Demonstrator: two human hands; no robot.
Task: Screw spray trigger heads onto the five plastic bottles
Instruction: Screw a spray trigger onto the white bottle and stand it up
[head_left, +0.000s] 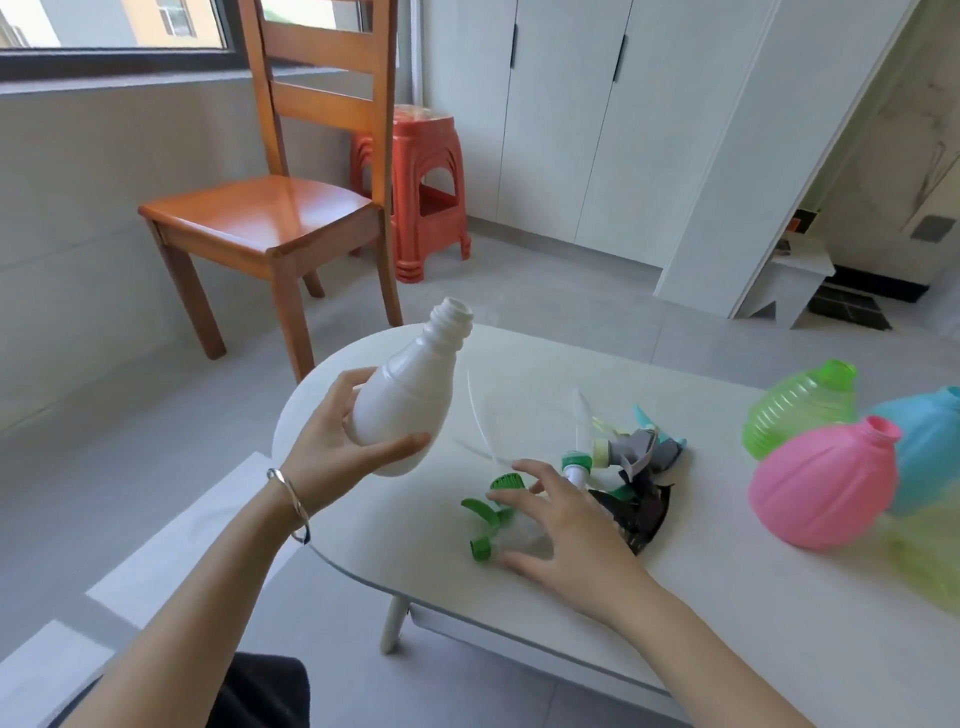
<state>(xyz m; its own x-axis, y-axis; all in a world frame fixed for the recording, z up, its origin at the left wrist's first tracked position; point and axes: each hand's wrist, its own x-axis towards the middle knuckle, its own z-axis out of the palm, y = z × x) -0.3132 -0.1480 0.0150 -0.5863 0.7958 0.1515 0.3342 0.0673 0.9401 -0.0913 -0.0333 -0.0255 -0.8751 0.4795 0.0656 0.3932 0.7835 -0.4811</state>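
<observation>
My left hand (343, 441) holds a white plastic bottle (410, 395) tilted above the table's left end, its open threaded neck pointing up and away. My right hand (561, 514) hovers with spread fingers over a green and white spray trigger head (488, 514) lying on the white table (727, 623); whether it touches the head I cannot tell. Behind it lies a pile of other trigger heads (628, 462) with thin dip tubes. At the right stand a pink bottle (826, 483), a green bottle (800, 405) and a blue bottle (930, 447), all uncapped.
A yellow-green bottle (930, 561) shows blurred at the right edge. Beyond the table stand a wooden chair (270, 218) and a red plastic stool (421, 192) on the grey floor. White cabinets line the far wall.
</observation>
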